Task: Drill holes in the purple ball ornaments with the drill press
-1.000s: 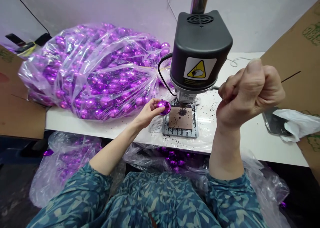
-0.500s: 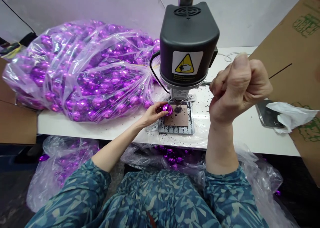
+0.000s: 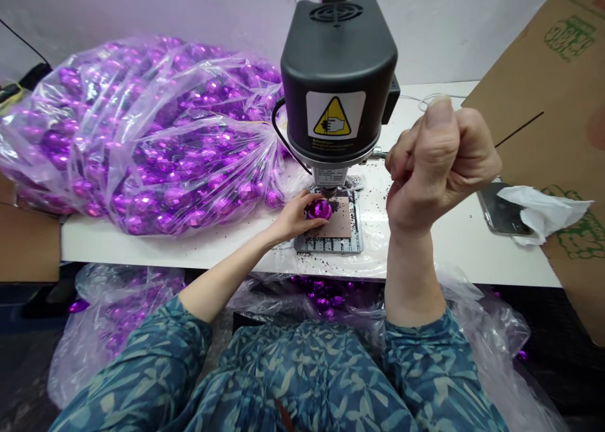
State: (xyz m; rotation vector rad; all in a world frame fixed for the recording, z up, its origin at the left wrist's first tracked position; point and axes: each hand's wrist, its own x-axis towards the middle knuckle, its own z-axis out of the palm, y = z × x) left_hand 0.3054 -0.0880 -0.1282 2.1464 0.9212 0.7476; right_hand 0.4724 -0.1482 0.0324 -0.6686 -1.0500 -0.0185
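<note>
My left hand (image 3: pixel 295 217) pinches a shiny purple faceted bauble (image 3: pixel 321 211) between thumb and fingers. It holds the bauble over the brown square board (image 3: pixel 341 227), beneath the chuck of a black bench drill press (image 3: pixel 338 72). Dark shavings lie on the board and on the grey slotted base plate (image 3: pixel 357 243) under it. To the right of the machine, my right hand (image 3: pixel 437 164) is raised in a closed fist around the drill press handle (image 3: pixel 379 155). Only a short metal stretch of that handle shows; the fingers hide the grip.
A large clear bag of purple baubles (image 3: pixel 155 135) fills the table's left side. On the right lie a phone (image 3: pixel 503 208) and a crumpled white tissue (image 3: pixel 543 211), beside a cardboard box (image 3: pixel 524 104). More bagged baubles (image 3: pixel 326 293) sit below the front edge of the table (image 3: pixel 482 255).
My left hand has brought the bauble slightly right, further under the chuck, and turned it. My right hand keeps its grip. The whole view has shifted slightly.
</note>
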